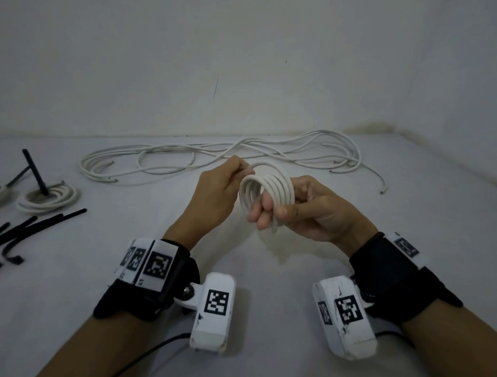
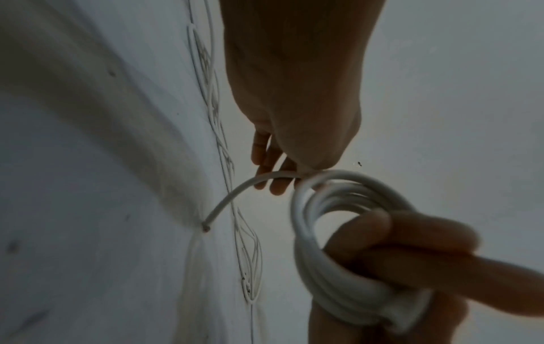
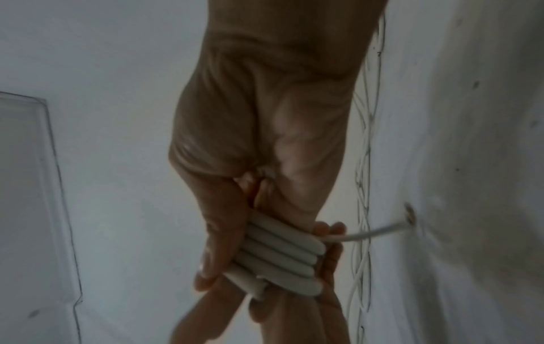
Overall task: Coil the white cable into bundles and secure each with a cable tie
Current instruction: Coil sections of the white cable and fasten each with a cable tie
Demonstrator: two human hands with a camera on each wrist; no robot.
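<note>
Right hand (image 1: 313, 211) clamps the white coil (image 1: 267, 189), thumb over the turns, fingers through the loop. Left hand (image 1: 216, 189) pinches the cable's free end (image 2: 235, 197) at the coil's top. Coil sits mid-air above the white table (image 1: 272, 272), five turns visible in the right wrist view. Left wrist view adds the free end's cut tip, hidden from the head cam. Head cam only: loose cable (image 1: 212, 155) sprawled far side; two finished bundles (image 1: 49, 196) far left, each with a black tie; about five spare black ties (image 1: 31, 227) near them.
</note>
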